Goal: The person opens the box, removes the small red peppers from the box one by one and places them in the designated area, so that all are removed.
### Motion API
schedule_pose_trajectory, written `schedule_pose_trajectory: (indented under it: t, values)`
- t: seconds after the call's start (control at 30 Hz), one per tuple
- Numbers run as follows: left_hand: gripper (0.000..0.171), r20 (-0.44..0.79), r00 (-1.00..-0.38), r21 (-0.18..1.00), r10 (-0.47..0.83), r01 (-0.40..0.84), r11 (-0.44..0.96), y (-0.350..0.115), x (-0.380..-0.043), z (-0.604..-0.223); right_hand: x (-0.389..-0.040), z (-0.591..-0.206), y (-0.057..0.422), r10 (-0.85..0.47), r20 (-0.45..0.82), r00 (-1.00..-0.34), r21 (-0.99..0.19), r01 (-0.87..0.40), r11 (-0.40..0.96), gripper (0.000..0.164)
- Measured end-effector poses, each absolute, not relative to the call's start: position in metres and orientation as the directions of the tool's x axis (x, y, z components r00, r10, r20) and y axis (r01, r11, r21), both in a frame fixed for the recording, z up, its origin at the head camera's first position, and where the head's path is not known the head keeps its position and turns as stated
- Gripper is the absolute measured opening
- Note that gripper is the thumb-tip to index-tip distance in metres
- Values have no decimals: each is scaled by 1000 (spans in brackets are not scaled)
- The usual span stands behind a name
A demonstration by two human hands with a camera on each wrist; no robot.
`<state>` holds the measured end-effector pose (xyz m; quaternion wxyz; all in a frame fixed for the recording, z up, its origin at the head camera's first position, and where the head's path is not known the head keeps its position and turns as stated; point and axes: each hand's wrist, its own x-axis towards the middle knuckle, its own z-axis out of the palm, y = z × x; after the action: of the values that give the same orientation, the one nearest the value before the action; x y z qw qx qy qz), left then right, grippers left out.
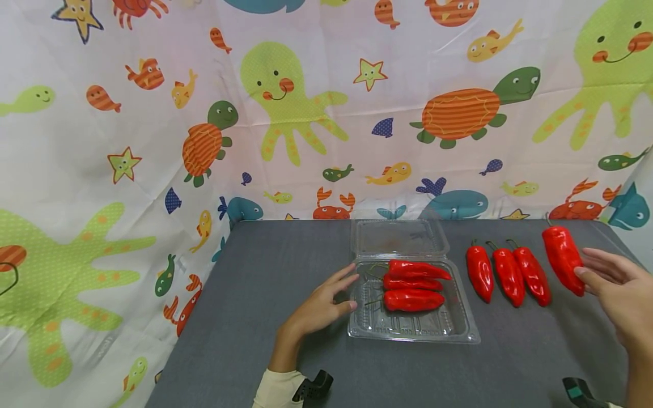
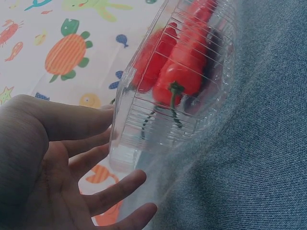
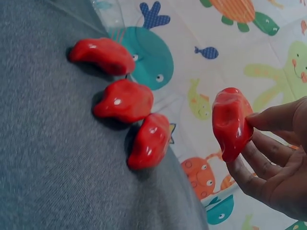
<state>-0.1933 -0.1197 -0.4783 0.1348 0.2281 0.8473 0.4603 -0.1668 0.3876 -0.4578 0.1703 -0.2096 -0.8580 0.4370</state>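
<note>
My right hand (image 1: 619, 289) holds a glossy red pepper (image 1: 561, 252), pinched between thumb and fingers, raised at the right side of the table. In the right wrist view the same pepper (image 3: 231, 120) hangs from the fingertips. My left hand (image 1: 321, 306) is at the left side of a clear plastic clamshell box (image 1: 408, 334), fingers spread and holding nothing. Its fingertips are right by the box wall in the left wrist view. Inside the box lie three red peppers (image 1: 414, 301) side by side, green stems pointing left.
Three more red peppers (image 1: 479, 272) lie in a row on the grey tablecloth (image 1: 285, 249), right of the box, stems toward the back. The box's lid (image 1: 398, 238) is folded open toward a cloth backdrop (image 1: 316, 68) printed with sea animals.
</note>
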Motion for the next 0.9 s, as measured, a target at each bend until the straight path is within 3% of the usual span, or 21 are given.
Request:
schedule_pose_trajectory:
  t: [0.43,0.63,0.9]
  values:
    - [64,-11,-858,842,513,269,468,-120,-193,-478,-170,-479,411,538,17,-843,-870,253,424,56]
    - [64,-17,-861,844,508,260,470,-121,-193,-480,-172,-490,420,516,2,-857,-930,188,316,47]
    - [63,-13,-860,843,511,265,467,-120,-193,-480,-173,-498,426,520,-44,-853,-895,264,358,53]
